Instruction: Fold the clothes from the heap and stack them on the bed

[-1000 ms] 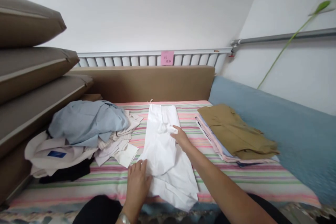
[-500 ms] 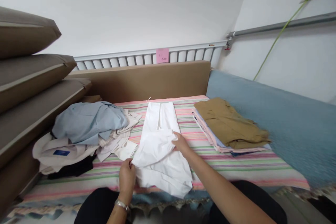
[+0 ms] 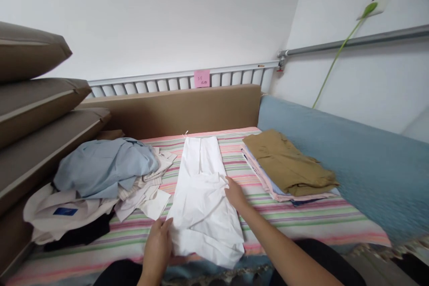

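A white garment (image 3: 204, 205), which looks like a pair of trousers, lies lengthwise in front of me with its near part folded over on itself. A thin white tie pokes out at its far end. My left hand (image 3: 158, 243) is closed on its near left edge, thumb and fingers pinching the cloth. On the right, my right hand (image 3: 234, 193) pinches the edge of the folded-over layer, about halfway along. The fingertips of both hands are partly hidden by the fabric.
Rumpled clothes, a light blue one (image 3: 107, 165) on top, lie left beside stacked brown cushions (image 3: 50, 129). A folded pile topped by olive-brown cloth (image 3: 288, 163) sits right, near the blue armrest (image 3: 335, 161). Striped fabric (image 3: 301, 228) covers the seat.
The folded-over layer now lies flatter and straighter on the white garment. Both hands keep their hold at its edges, and the left is slightly lower. The whole view has shifted a little.
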